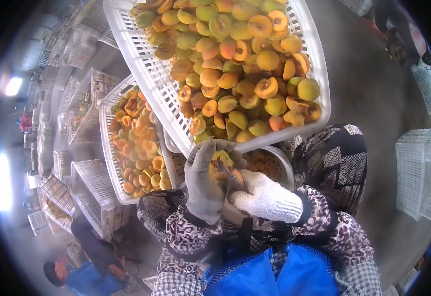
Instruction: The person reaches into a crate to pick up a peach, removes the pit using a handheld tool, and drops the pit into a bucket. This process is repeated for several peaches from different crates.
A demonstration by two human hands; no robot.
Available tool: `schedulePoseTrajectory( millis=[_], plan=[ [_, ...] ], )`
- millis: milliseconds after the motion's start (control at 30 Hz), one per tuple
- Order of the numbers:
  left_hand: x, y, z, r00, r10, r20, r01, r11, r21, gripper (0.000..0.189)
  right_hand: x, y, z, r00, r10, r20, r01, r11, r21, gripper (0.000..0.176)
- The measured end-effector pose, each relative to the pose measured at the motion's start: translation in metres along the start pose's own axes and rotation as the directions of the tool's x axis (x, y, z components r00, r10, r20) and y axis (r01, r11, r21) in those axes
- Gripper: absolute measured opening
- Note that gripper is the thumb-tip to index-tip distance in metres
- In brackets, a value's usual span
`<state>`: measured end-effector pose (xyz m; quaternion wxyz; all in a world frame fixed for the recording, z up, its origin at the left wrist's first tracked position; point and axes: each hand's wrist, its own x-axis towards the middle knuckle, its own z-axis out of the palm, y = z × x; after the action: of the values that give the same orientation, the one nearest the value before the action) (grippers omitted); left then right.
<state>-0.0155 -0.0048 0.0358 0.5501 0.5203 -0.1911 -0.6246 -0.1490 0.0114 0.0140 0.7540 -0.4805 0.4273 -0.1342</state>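
Note:
My left hand (204, 180), in a grey glove, has its fingers wrapped round a yellow-green apricot (220, 163). In a white knitted glove, my right hand (267, 197) grips a small brown-handled tool (236, 178), its narrow metal end against the fruit; the exact kind of tip is hard to make out. Just beyond both hands stands a large white crate (324, 93) heaped with apricots (240, 69), many of them halved. Partly hidden under its near edge is a white bucket (288, 170) with brown pieces, possibly pits, inside.
To the left, a second white crate (108, 148) holds orange apricot halves (139, 143). Several white crates (94, 190) stand farther left, and stacked crates (417, 172) stand at the right. A person in blue (92, 278) sits at the lower left. Another person (403, 29) is at the upper right.

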Motion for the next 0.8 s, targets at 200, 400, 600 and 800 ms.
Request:
schedulePoseTrajectory(
  millis=[200, 400, 600, 800],
  plan=[
    [0.006, -0.003, -0.012, 0.998, -0.060, 0.005, 0.059, 0.988, 0.144, 0.025, 0.001, -0.007, 0.008, 0.982, 0.084, -0.170, -0.134, 0.942, -0.308, 0.035],
    [0.010, 0.005, -0.013, 0.983, -0.179, 0.027, 0.171, 0.967, 0.188, 0.020, 0.005, 0.009, 0.006, 0.999, 0.011, -0.034, -0.017, 0.987, -0.157, 0.036],
    [0.019, -0.008, -0.017, 0.995, -0.095, 0.030, 0.082, 0.953, 0.293, 0.017, 0.000, -0.015, -0.010, 0.967, 0.105, 0.232, -0.173, 0.940, 0.295, 0.015],
    [0.028, -0.022, -0.038, 0.939, 0.092, 0.332, -0.192, 0.939, 0.283, 0.015, -0.003, -0.003, -0.012, 0.919, 0.200, 0.338, -0.379, 0.682, 0.626, 0.015]
  ],
)
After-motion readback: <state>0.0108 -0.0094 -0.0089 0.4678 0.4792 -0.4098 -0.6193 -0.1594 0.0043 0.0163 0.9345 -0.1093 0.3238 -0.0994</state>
